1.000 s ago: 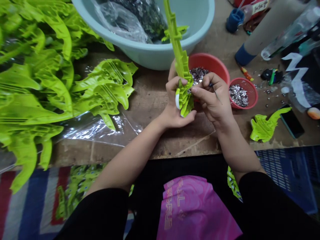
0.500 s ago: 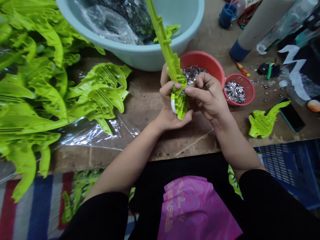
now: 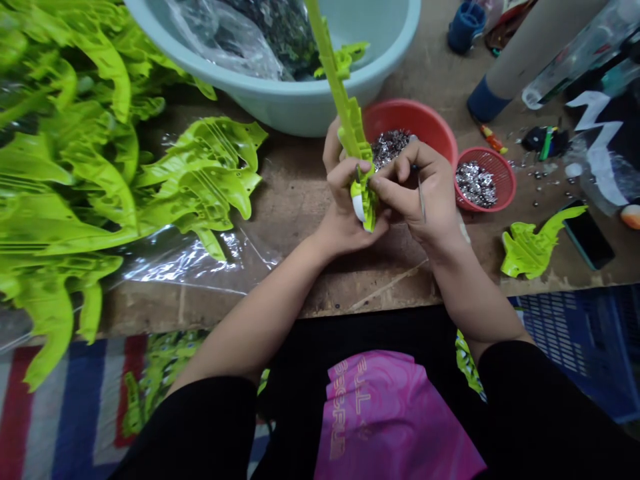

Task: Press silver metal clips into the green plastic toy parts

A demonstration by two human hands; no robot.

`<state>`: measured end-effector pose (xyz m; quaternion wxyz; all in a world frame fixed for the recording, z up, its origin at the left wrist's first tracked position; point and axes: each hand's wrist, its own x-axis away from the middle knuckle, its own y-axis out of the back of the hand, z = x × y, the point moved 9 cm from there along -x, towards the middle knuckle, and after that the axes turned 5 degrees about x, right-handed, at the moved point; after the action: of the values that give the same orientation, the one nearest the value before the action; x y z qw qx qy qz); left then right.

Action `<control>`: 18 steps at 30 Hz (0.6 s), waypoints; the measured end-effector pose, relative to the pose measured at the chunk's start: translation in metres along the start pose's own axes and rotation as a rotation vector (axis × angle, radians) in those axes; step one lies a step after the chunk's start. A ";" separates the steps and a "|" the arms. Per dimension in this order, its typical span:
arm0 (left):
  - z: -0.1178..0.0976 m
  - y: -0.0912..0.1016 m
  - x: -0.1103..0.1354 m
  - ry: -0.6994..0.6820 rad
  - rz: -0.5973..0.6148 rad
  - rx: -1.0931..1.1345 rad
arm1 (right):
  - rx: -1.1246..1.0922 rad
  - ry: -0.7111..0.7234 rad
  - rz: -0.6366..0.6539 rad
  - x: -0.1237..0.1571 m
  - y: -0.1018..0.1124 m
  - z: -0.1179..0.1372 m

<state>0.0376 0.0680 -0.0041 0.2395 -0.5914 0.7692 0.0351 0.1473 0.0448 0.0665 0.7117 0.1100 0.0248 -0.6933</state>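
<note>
My left hand is closed around a long lime-green plastic part, held upright with a white patch near its lower end. At that lower end, the thumb and forefinger of my right hand press together against the part's side. A thin, dark, pointed tool sticks out of my right hand along the palm; its exact kind I cannot make out. Whatever small piece may sit between the right fingertips is hidden. Right behind the hands stands a red bowl with small shiny metal pieces.
Lime-green parts are heaped on the left over clear plastic. A pale blue basin stands behind. To the right are a small red basket of metal pieces, another green part, a phone and a cardboard tube.
The green part has turned in my left hand and now shows a narrower side. The thin tool in my right hand has swung from slanting outward to nearly upright. The view has shifted slightly.
</note>
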 end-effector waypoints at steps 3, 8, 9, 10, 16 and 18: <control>-0.023 0.000 0.001 -0.091 -0.014 -0.110 | 0.147 0.089 -0.080 -0.008 0.024 0.011; -0.036 -0.003 0.002 0.093 -0.037 0.207 | 0.673 0.102 -0.553 -0.027 0.149 0.008; -0.035 -0.006 0.002 0.152 -0.033 0.281 | 0.787 -0.012 -0.518 -0.033 0.165 -0.006; -0.033 -0.008 0.002 0.211 -0.030 0.356 | 0.887 -0.140 -0.428 -0.039 0.176 -0.023; -0.034 -0.023 -0.001 0.415 0.070 0.758 | 1.043 -0.348 -0.145 -0.044 0.184 -0.068; -0.031 -0.021 -0.001 0.477 0.062 0.803 | 1.025 -0.306 -0.212 -0.043 0.190 -0.064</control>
<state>0.0472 0.0517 0.0289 0.2648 -0.4203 0.7726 -0.3954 0.3422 0.1016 0.0356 0.4887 0.3375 -0.4091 -0.6928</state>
